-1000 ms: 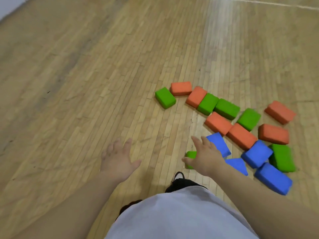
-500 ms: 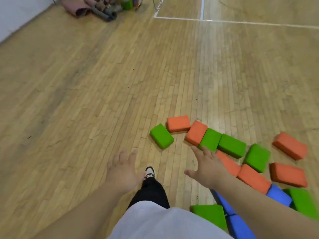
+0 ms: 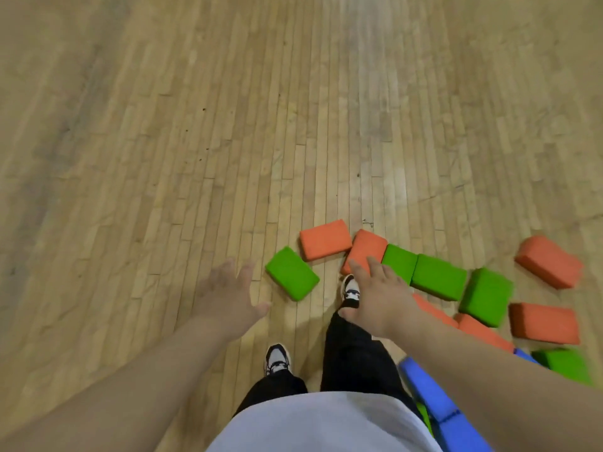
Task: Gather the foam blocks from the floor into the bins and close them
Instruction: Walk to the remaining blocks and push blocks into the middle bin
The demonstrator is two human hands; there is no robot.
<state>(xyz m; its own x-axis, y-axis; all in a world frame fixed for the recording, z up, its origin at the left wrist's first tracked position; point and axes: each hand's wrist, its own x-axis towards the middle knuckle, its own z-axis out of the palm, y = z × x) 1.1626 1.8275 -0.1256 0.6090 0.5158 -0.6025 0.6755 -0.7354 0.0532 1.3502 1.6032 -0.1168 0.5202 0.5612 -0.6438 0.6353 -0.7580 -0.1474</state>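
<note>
Big wood floor [image 3: 163, 125] fills the whole view, pale planks running from near to far. At the near edge, middle, you see a person from above: white shirt [image 3: 319, 425] & black trousers [image 3: 355, 360]. Both bare arms reach out over the floor.

The foam blocks lie on the floor right of middle & down the right side, in a loose bunch. The blue blocks [image 3: 430, 393] are nearest, bottom right, partly hidden by the R arm. Next to them at the right edge is a blurry green block [image 3: 567, 363]. A bit further out are two orange blocks, one flat [image 3: 543, 322] & one partly under the arm [image 3: 483, 331]. Then a row of three green blocks [image 3: 439, 277] runs left to right, the first two touching. One more orange block [image 3: 549, 261] sits far right, apart from the rest. At the left end are a tilted orange block [image 3: 368, 246], a flat orange block [image 3: 324, 239] touching it, & a lone green block [image 3: 291, 273] furthest left.

L hand [image 3: 228, 298]: palm down, fingers straight & spread, holding nothing, over bare floor just left of the lone green block.

R hand [image 3: 378, 301]: also flat & spread w/ nothing in it. Its fingertips show in front of the tilted orange block; can't tell if they touch.

Two white & black shoes: near shoe [image 3: 277, 358] by the L arm, far shoe [image 3: 350, 288] peeking out beside the R hand
</note>
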